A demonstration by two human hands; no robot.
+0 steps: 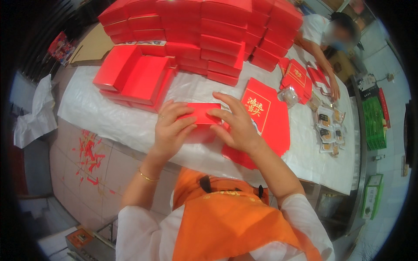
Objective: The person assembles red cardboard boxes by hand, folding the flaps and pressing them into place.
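Between my two hands a small red cardboard box stands near the front edge of the white-covered table. My left hand closes round the box's left end, with its fingers over the top edge. My right hand grips the opposite end, fingertips on the top and thumb against the side facing me. Flat red box blanks with gold print lie just right of my right hand, some partly under my forearm. Left of the box, several finished red boxes are piled on the table.
A tall wall of stacked red boxes rises at the back. Wrapped pastries lie at the right, near a co-worker's hand and more red blanks. Red paper scraps litter the floor at left. Green crates stand beyond the table.
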